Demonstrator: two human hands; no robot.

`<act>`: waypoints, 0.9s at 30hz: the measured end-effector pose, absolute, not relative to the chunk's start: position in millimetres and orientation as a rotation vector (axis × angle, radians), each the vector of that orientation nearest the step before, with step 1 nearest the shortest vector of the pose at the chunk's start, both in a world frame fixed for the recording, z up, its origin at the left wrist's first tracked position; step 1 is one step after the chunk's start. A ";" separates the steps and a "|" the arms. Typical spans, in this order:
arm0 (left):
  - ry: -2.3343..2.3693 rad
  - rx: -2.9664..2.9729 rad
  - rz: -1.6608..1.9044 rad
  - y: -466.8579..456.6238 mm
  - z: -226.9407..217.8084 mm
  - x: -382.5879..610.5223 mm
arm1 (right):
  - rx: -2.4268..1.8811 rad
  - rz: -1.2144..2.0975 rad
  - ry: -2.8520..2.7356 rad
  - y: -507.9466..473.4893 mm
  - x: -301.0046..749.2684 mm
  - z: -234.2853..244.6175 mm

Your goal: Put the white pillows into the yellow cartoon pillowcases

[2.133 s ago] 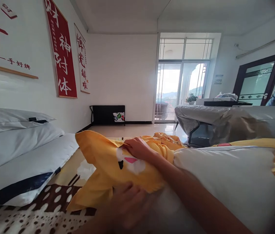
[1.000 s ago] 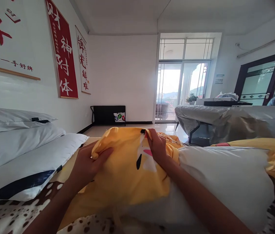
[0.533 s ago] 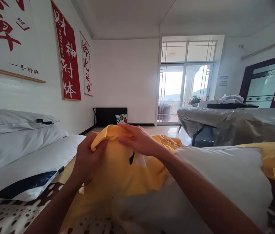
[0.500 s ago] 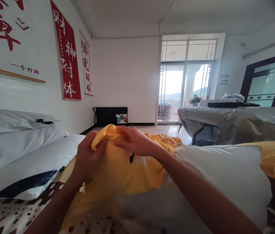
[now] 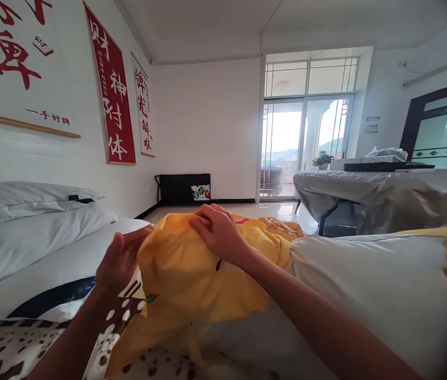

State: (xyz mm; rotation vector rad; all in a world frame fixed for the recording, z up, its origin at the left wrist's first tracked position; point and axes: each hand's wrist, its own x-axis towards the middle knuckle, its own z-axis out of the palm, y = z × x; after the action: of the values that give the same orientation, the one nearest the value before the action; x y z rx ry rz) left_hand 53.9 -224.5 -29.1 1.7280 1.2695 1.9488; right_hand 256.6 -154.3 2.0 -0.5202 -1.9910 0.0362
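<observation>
The yellow printed-cloth cover (image 5: 191, 279) lies partly over the white fabric pillow (image 5: 377, 285); we judge it light, limp, best held by its edge. Our left hand (image 5: 118, 261) spreads beside it; our right hand (image 5: 221, 232) curls atop, pinch unclear.

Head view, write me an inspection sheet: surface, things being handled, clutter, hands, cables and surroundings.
Surface: spotted brown-and-white sheet, partly covered.
Handled things: yellow printed pillowcase, rumpled, overlapping a white pillow in view; whether the pillow is inside is unclear.
Clutter: white pillows piled at left.
Hands: left hand open at the pillowcase's left edge, contact unclear; right hand on its top.
Cables: nothing seen near the hands.
Surroundings: red wall scroll, plastic-draped table, sliding glass door.
</observation>
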 end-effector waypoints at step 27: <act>0.892 1.474 1.479 -232.2 -33.3 51.0 | -0.283 -0.858 -1.887 -189.4 248.8 -54.0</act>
State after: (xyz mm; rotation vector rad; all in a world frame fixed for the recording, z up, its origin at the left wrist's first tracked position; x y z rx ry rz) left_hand 51.0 -232.2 -33.3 1.4743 0.8923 1.4788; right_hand 248.8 -189.4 -54.0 -0.2830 -1.8874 -0.8576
